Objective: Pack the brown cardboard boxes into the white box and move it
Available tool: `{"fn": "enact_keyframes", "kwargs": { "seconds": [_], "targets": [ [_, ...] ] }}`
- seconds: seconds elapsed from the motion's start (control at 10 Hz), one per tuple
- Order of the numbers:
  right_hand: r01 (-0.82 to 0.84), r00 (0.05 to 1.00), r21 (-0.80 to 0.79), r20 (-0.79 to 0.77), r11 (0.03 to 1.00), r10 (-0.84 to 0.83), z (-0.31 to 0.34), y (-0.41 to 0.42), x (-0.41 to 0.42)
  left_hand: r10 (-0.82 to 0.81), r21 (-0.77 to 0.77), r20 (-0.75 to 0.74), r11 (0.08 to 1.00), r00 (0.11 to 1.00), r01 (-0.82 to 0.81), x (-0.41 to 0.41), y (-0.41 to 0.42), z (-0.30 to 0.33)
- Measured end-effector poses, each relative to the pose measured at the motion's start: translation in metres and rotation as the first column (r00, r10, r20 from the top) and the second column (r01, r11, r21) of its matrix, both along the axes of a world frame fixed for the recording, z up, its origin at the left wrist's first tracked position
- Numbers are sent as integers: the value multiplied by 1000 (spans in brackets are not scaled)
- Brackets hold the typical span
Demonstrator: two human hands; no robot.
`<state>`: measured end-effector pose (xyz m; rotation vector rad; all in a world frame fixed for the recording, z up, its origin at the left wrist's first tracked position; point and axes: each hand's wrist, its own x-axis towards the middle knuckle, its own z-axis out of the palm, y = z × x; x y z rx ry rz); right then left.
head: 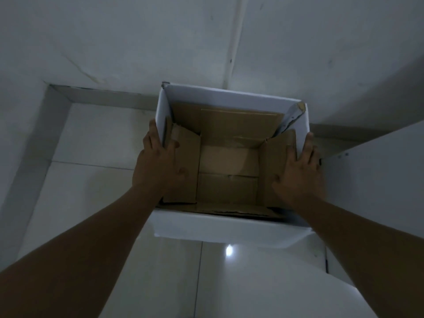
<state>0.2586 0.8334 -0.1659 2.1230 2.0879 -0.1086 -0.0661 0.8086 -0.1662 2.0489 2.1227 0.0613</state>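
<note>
The white box (229,228) stands open on the tiled floor against the wall. Inside it sits an open brown cardboard box (229,187) with its flaps spread; more brown cardboard (241,120) lines the far inner side. My left hand (158,161) grips the white box's left wall, thumb inside on the brown flap, fingers outside. My right hand (300,171) clasps the right wall the same way, thumb on the right brown flap. The white box's far right corner (296,113) is torn.
A white wall (206,42) rises just behind the box. A white cabinet or panel (378,171) stands close on the right. Glossy white floor tiles (96,138) extend to the left and toward me, with a light reflection (229,250) near the front.
</note>
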Motion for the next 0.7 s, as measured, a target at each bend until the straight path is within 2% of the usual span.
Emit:
{"fn": "enact_keyframes", "kwargs": {
  "seconds": [0.3, 0.5, 0.6, 0.7],
  "targets": [
    [-5, 1000, -10, 6, 1000, 5, -3, 39, 3, -39, 8, -9, 999, 999, 39, -6, 39, -2],
    [6, 1000, -49, 26, 999, -4, -3, 39, 2, -1, -20, -36, 1000, 999, 0, -2, 41, 1],
    [12, 1000, -100, 26, 995, -9, 11, 36, 2, -9, -37, -82, 999, 997, 6, 4, 34, 18],
    [-3, 998, -176, 66, 984, 15, 38, 38, -6, 35, 42, -102, 999, 994, -31, 15, 39, 48]
  ]
}}
